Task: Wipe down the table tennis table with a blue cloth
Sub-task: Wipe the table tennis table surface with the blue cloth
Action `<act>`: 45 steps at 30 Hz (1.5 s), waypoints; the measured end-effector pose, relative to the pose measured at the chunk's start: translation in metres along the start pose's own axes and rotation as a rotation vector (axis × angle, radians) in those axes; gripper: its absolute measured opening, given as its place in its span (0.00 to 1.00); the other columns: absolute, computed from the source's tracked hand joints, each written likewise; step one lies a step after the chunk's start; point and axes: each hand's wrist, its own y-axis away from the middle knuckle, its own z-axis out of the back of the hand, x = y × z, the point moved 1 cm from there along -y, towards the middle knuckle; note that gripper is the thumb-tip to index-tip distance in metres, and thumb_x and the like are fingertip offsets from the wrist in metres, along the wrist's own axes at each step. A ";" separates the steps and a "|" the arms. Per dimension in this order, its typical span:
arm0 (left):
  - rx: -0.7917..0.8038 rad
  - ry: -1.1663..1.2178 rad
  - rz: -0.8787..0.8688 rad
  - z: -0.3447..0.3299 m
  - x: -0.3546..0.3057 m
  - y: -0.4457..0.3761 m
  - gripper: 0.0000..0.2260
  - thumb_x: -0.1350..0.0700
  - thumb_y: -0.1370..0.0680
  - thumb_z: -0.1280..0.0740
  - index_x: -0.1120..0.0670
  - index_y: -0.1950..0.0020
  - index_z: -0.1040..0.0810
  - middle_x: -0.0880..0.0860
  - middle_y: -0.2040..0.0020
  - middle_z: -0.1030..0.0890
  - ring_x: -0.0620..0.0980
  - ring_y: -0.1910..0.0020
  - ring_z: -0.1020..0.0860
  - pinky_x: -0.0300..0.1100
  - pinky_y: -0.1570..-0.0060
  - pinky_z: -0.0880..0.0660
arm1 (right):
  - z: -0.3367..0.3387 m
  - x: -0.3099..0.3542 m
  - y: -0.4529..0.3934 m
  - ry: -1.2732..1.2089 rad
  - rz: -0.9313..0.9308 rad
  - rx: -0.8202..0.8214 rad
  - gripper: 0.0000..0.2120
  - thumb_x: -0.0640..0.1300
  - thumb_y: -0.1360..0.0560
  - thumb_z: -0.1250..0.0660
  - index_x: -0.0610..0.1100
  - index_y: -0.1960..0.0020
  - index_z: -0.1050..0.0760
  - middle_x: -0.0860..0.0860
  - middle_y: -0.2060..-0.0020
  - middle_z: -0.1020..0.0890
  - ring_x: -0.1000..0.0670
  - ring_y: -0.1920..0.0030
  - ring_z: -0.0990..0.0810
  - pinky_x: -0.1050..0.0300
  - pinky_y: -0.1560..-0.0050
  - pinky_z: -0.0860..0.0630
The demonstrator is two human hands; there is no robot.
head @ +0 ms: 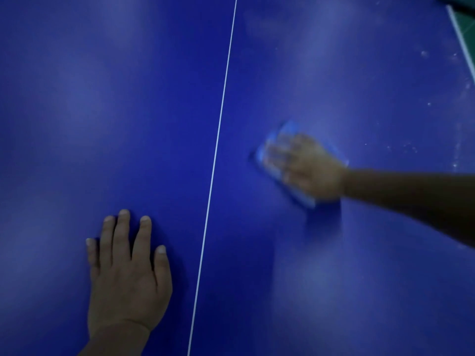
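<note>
Left hand [126,276] is laid flat on the desk [102,111], fingers straight and slightly spread, nothing held, just left of the white centre line [218,140]. Right hand [308,167] is pressed onto the blue cloth [272,147], right of the line, mid-desk. Hand and cloth are motion-blurred; fingers appear laid over the cloth, but exact grip cannot be told. Cloth is seen protruding past the fingertips and under the palm. White specks [424,53] are scattered toward the desk's far right edge, where a white border [460,34] is visible.
</note>
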 end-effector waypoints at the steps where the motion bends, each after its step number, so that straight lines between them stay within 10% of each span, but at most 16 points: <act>1: 0.001 -0.005 0.001 0.000 0.000 0.000 0.29 0.44 0.20 0.52 0.58 0.24 0.34 0.60 0.21 0.42 0.56 0.20 0.50 0.48 0.24 0.65 | 0.003 -0.033 -0.016 -0.035 -0.265 -0.017 0.22 0.49 0.17 0.47 0.40 0.28 0.30 0.38 0.30 0.26 0.33 0.33 0.25 0.32 0.37 0.28; 5: -0.006 -0.005 0.000 -0.001 0.001 0.001 0.29 0.44 0.20 0.52 0.57 0.23 0.35 0.59 0.21 0.43 0.55 0.20 0.52 0.49 0.23 0.65 | 0.000 -0.088 -0.034 -0.191 -1.028 0.019 0.24 0.54 0.16 0.50 0.53 0.20 0.42 0.51 0.20 0.43 0.41 0.22 0.43 0.37 0.26 0.42; 12: -0.013 -0.005 -0.002 -0.002 0.002 0.001 0.28 0.45 0.20 0.50 0.58 0.24 0.34 0.60 0.22 0.41 0.57 0.21 0.49 0.49 0.23 0.64 | 0.007 0.048 0.033 -0.177 -0.065 0.111 0.25 0.56 0.16 0.52 0.50 0.24 0.34 0.48 0.23 0.35 0.39 0.24 0.38 0.40 0.27 0.43; 21: -0.050 -0.032 -0.014 -0.005 0.003 0.001 0.28 0.45 0.20 0.51 0.58 0.24 0.34 0.60 0.22 0.39 0.58 0.21 0.47 0.48 0.24 0.64 | -0.001 -0.098 -0.001 -0.206 -1.081 0.079 0.25 0.55 0.16 0.51 0.54 0.19 0.45 0.51 0.19 0.46 0.42 0.21 0.47 0.39 0.24 0.47; 30: -0.068 0.014 -0.017 -0.005 0.004 0.001 0.28 0.45 0.20 0.50 0.58 0.25 0.34 0.60 0.22 0.40 0.58 0.21 0.49 0.48 0.24 0.66 | 0.013 0.131 0.098 -0.212 -0.175 0.116 0.23 0.57 0.17 0.49 0.54 0.23 0.35 0.50 0.22 0.36 0.38 0.24 0.36 0.35 0.27 0.42; 37: -0.106 0.037 -0.028 -0.009 0.004 0.003 0.29 0.44 0.20 0.51 0.57 0.24 0.35 0.59 0.21 0.41 0.56 0.21 0.50 0.54 0.23 0.59 | 0.008 0.022 0.010 -0.197 -0.946 0.036 0.25 0.56 0.16 0.49 0.55 0.20 0.43 0.53 0.20 0.44 0.43 0.21 0.46 0.39 0.25 0.46; 45: -0.119 0.183 -0.042 -0.002 0.009 0.004 0.30 0.44 0.21 0.50 0.57 0.24 0.34 0.58 0.21 0.41 0.55 0.20 0.48 0.53 0.23 0.59 | 0.020 0.221 0.076 -0.272 0.029 0.061 0.23 0.58 0.17 0.48 0.56 0.23 0.36 0.54 0.22 0.37 0.41 0.22 0.40 0.34 0.27 0.44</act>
